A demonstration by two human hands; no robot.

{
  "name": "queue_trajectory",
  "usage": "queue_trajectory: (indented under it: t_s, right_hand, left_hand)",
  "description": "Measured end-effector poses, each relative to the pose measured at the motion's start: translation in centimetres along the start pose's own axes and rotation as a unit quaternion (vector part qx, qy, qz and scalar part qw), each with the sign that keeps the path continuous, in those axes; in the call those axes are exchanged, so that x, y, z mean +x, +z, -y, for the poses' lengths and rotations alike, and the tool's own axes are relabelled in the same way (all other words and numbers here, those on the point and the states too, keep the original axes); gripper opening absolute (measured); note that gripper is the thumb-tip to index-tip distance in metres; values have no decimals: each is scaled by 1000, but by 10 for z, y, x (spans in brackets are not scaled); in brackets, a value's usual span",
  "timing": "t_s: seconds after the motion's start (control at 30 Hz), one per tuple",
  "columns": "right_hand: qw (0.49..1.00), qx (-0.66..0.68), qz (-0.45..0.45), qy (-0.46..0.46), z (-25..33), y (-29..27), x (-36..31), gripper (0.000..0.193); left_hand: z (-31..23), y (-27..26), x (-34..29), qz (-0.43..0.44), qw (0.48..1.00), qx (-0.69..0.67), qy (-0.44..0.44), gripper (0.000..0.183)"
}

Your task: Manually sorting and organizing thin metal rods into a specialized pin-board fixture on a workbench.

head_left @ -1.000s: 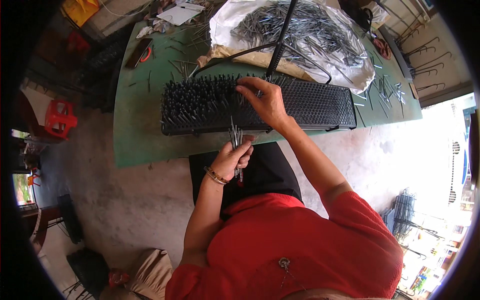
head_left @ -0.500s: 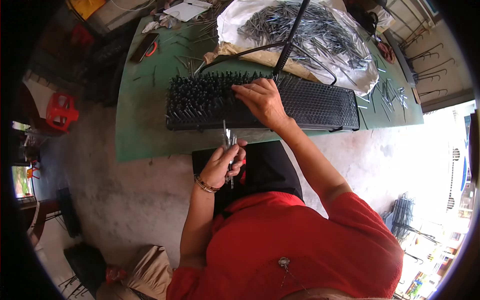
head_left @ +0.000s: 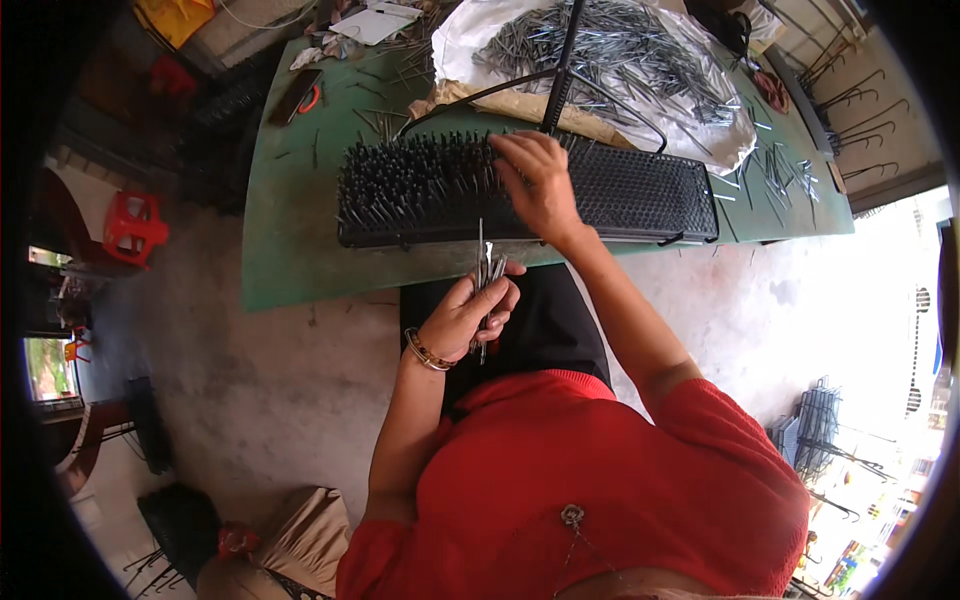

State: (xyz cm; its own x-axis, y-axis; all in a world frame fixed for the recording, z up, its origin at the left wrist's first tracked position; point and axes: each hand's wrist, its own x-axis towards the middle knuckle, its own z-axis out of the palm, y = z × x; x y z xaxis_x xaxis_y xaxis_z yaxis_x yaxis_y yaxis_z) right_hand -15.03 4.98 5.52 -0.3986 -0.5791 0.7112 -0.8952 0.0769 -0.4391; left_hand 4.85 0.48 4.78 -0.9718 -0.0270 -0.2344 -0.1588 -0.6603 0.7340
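Observation:
A long black perforated block (head_left: pixel 640 190) lies on the green table (head_left: pixel 290 250); its left half bristles with upright metal pins. My right hand (head_left: pixel 540 185) rests on the block's middle, fingers down at the edge of the filled part; whether it pinches a pin is hidden. My left hand (head_left: pixel 470 315), with a bracelet at the wrist, is closed around a small bundle of thin metal pins (head_left: pixel 485 270) just in front of the table edge, above my lap.
A big heap of loose pins (head_left: pixel 610 40) lies on white sheeting at the back of the table, crossed by a black rod stand (head_left: pixel 560 70). Scattered pins lie at the right. A red stool (head_left: pixel 135 225) stands on the concrete floor at left.
My left hand with the pin bundle has drawn back from the block's front edge toward my lap. My right hand has shifted slightly left and farther onto the block.

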Motion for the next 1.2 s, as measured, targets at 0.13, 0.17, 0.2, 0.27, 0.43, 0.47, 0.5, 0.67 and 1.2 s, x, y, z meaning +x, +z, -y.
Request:
queue_trajectory:
  t_s: [0.13,0.17,0.2,0.27,0.43,0.47,0.5,0.67,1.2]
  right_hand:
    - [888,324,212,250,17,-31,-9,33]
    - [818,392,275,318,22,-36,-14,37]
    - [766,423,343,341,27,-45,-13,38]
    - [706,496,374,340,27,-46,-20,33]
    - [683,568,317,331,24,-44,-32,23]
    - [683,570,316,330,22,-42,-34,23]
    - [688,563,316,331,20,-40,-35,21]
    - [709,494,354,358,26,-30,-28,18]
    - [939,211,52,266,12,-11,13,19]
  left_hand:
    - [-9,8,-1,18,1000,18,6,30]
    - [-12,10,0,27,999,21,10,30]
    - [-12,12,1,28,999,24,8,30]
    - [-11,13,4,34,999,21,-15,31]
    - [-1,3,10,20,999,-18,-37,30]
    - [0,1,10,14,999,-29,-42,29]
    - [1,0,11,16,999,-26,-37,29]
    - [-1,-6,9,7,999,-28,-33,28]
    - [8,-35,22,-36,997,-44,-44,31]
